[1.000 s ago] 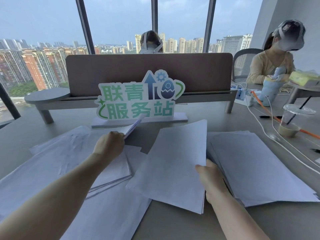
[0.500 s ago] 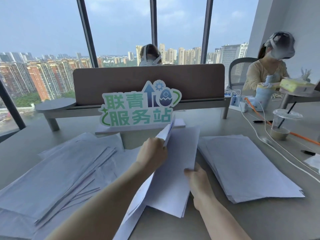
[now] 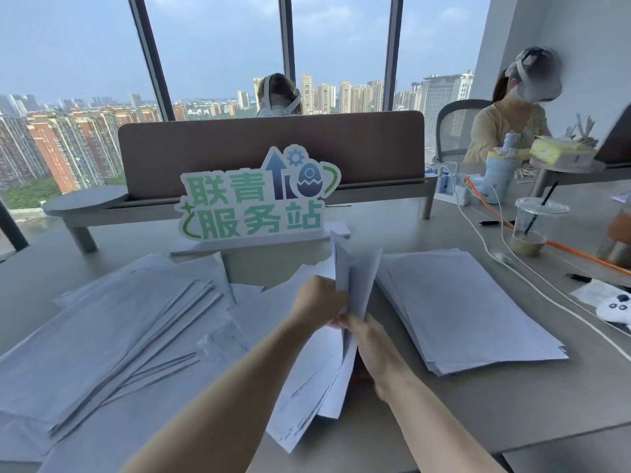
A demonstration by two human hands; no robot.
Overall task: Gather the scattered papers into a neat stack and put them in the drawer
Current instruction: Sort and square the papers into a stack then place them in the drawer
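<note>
- Since a second ago, your left hand (image 3: 319, 302) has carried its sheaf of white paper sheets across from the left spread to the middle, where it now meets the bundle your right hand (image 3: 372, 346) holds; the two sets stand together as one upright white paper bundle (image 3: 345, 319).
- Far left, a wide fanned spread of loose white sheets (image 3: 102, 336) lies slanted on the grey desk (image 3: 495, 404), edges askew and overlapping; none of that is squared up yet.
- Moving to the centre, your left hand curls its fingers round the near upper edge of the bundle, and your right hand pinches it from the other side lower down, thumb on top. The sheets splay apart at top and bottom, so you have yet to tap them level.
- Just right of your hands lies a flat, roughly aligned pile of white paper (image 3: 467, 308), close to the bundle but not touching it.
- By my reckoning you are perhaps a third through: one sheaf merged, two heaps left to collect, then the stowing. No drawer shows in view, so I cannot tell where it sits.
- Behind the papers stands a green-and-white cut-out sign on a white base (image 3: 256, 196), near enough to catch a lifted sheet.
- Further right, a clear plastic cup with a black straw (image 3: 532, 227) and a white cable (image 3: 546, 285) run close to the right pile; mind them as you sweep that pile inward.
</note>
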